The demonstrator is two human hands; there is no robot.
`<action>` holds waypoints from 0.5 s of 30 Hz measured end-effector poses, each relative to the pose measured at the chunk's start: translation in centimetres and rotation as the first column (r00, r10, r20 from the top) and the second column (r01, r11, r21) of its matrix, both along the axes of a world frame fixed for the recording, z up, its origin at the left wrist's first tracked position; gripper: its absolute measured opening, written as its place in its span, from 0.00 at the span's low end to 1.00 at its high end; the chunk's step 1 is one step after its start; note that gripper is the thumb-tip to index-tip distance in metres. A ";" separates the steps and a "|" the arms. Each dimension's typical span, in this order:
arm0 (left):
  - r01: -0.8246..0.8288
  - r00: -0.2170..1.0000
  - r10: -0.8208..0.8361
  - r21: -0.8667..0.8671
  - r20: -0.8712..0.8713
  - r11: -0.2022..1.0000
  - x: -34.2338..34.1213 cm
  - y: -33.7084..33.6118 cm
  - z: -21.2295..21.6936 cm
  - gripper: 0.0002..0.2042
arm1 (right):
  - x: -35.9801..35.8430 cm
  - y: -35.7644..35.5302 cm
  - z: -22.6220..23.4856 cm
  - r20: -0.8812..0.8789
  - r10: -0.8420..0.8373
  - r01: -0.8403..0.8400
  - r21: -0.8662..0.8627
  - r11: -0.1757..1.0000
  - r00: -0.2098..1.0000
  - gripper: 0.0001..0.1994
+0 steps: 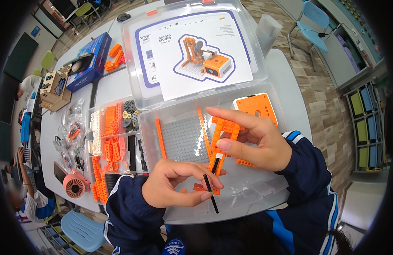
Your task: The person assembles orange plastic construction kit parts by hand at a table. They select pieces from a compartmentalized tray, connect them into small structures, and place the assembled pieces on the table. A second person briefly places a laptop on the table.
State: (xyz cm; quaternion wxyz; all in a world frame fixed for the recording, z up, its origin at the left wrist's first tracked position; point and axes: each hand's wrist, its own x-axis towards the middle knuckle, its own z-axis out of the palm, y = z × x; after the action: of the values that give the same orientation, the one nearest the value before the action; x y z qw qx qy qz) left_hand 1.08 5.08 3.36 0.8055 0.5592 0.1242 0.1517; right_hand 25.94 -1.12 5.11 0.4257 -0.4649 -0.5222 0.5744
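My left hand (175,182) pinches a thin black rod (211,193) between thumb and fingertips, low over a clear plastic bin (264,187). My right hand (256,140) holds an orange brick assembly (224,136) upright, fingers wrapped round its top and side. The rod's upper end points at the bottom of the assembly. In the bin beneath lie a grey studded baseplate (183,138), orange beams (160,138) and a small orange plate (200,187). An orange box-shaped block (258,108) sits at the bin's far right.
A divided tray (115,136) of orange, black and white parts stands left of the bin. The bin's lid (192,46) stands propped behind with a printed instruction sheet. A blue box (92,61), bags of cables (71,131) and a pink fan (75,185) lie left. Another person (28,204) sits at far left.
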 end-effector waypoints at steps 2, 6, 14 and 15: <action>0.006 1.000 -0.006 0.002 -0.013 1.000 0.0 0.0 0.0 0.07 | 0.1 0.1 0.1 0.017 0.015 -0.015 0.017 1.000 1.000 0.33; 0.012 1.000 -0.012 0.028 -0.011 1.000 -0.1 0.1 0.0 0.07 | 0.1 0.1 0.2 0.055 0.019 -0.023 0.063 0.998 0.998 0.37; 0.050 0.998 -0.049 -0.019 0.049 0.999 -0.1 0.4 0.1 0.05 | 0.1 0.1 0.1 -0.020 0.040 -0.038 0.091 0.995 0.999 0.36; 0.050 0.996 -0.048 -0.020 0.071 0.999 -0.1 0.5 0.2 0.05 | 0.1 0.1 0.2 -0.033 0.044 -0.041 0.091 0.995 0.998 0.36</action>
State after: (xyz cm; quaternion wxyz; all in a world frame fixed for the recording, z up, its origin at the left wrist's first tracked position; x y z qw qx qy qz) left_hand 0.99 5.59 3.56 0.8189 0.5476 0.0836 0.1501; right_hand 26.02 -1.04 5.31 0.4432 -0.4238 -0.5498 0.5671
